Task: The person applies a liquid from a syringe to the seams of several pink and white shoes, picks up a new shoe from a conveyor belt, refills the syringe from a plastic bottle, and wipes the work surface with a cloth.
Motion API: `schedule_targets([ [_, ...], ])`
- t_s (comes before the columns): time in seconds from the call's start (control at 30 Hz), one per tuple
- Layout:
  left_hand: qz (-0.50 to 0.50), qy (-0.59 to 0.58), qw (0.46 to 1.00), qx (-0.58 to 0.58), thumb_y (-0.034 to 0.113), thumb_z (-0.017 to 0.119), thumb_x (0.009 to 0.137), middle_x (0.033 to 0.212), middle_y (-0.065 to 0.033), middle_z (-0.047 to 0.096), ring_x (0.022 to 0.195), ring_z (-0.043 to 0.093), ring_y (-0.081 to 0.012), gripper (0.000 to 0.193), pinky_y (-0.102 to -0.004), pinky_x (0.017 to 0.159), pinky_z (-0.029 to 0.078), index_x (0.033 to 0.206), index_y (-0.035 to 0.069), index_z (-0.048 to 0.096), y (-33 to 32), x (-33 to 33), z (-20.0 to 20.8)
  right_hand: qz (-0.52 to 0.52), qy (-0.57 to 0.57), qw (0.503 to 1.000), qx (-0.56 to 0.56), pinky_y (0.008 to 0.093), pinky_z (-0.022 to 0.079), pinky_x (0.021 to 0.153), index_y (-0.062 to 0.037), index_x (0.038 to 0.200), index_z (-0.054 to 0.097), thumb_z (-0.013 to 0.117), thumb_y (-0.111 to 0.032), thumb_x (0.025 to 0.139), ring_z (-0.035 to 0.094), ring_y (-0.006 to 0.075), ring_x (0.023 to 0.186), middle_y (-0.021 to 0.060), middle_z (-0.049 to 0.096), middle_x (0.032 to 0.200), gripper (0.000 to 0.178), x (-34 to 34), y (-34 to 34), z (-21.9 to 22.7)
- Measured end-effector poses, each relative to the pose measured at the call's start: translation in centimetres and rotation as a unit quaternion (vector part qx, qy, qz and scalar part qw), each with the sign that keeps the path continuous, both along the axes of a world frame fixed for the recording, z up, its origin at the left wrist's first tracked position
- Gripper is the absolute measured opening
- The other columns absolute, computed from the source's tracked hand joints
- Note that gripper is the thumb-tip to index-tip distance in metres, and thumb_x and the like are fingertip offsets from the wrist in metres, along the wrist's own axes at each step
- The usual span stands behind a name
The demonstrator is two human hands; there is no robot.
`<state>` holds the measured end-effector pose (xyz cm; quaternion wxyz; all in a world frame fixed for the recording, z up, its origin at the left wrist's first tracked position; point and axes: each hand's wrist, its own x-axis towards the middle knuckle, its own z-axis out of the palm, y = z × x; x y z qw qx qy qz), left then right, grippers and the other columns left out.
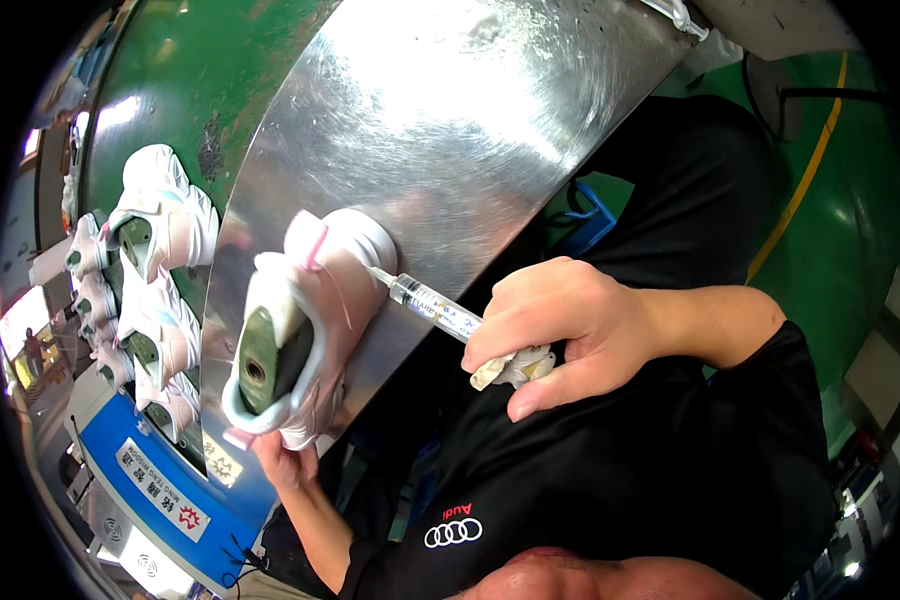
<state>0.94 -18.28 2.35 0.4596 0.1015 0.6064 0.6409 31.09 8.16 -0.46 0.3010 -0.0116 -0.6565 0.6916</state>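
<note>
A pale pink and white sneaker [345, 290] with a pink tongue loop is held tilted over the metal table's left part. A green shoe last [260, 365] with a round hole fills its opening. My left hand [288, 463] grips the sneaker at the heel end, its fingers partly hidden behind the shoe. In my right hand [570, 325] is a clear syringe [435, 308], pointing left. Its thin tip reaches the side of the sneaker near the sole; whether it touches, I cannot tell. A crumpled whitish wad [518, 370] is also held in that hand, below the thumb and fingers.
The shiny metal table [420, 130] runs from the upper right to the lower left. Beyond its left edge stand several similar sneakers [160, 225] with green lasts in them. A blue panel [120, 425] is at the lower left. Green floor [240, 60] shows around the table.
</note>
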Motion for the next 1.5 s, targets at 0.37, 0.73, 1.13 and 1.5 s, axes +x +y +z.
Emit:
schedule_targets([
  [0.37,0.015,-0.083,0.996,-0.026,0.025,0.065,0.083,0.124,-0.0192,0.05,0.111,0.054,-0.029,0.064,-0.0412,0.095,0.044,0.13,-0.005,0.034,0.2,6.1,1.1,-0.018,-0.003,1.0,0.005,0.0311,0.044,0.056,-0.0015,0.101,0.062,0.074,-0.019,0.074,0.057,0.0217,0.065,0.0085,0.066,0.088,0.035,-0.9,-1.1,0.1],
  [0.73,-0.04,-0.147,0.988,0.015,0.026,0.066,0.078,0.132,-0.0204,0.041,0.119,0.046,-0.0322,0.078,-0.0459,0.101,0.038,0.137,-0.003,0.023,-0.6,9.7,0.0,-0.029,-0.034,0.999,0.002,0.0308,0.046,0.059,-0.0017,0.101,0.061,0.073,-0.021,0.075,0.058,0.0224,0.067,0.0088,0.065,0.088,0.035,-1.1,-1.2,0.6],
  [1.13,0.016,-0.225,0.973,0.044,0.017,0.067,0.073,0.126,-0.0213,0.047,0.111,0.053,-0.0313,0.077,-0.0427,0.094,0.044,0.134,-0.007,0.025,0.1,11.9,-0.3,-0.022,-0.023,0.999,0.014,0.0312,0.044,0.056,-0.002,0.101,0.061,0.074,-0.023,0.075,0.056,0.0227,0.064,0.0091,0.065,0.088,0.036,-1.6,-1.4,1.6],
  [1.5,0.016,-0.232,0.972,0.046,0.015,0.065,0.073,0.126,-0.0215,0.047,0.112,0.053,-0.0314,0.077,-0.043,0.095,0.044,0.134,-0.007,0.025,-0.2,11.9,-0.5,-0.017,-0.008,1.0,-0.003,0.0307,0.043,0.053,-0.0027,0.099,0.063,0.075,-0.021,0.073,0.056,0.0223,0.061,0.0083,0.066,0.085,0.034,-1.6,-1.7,2.0],
])
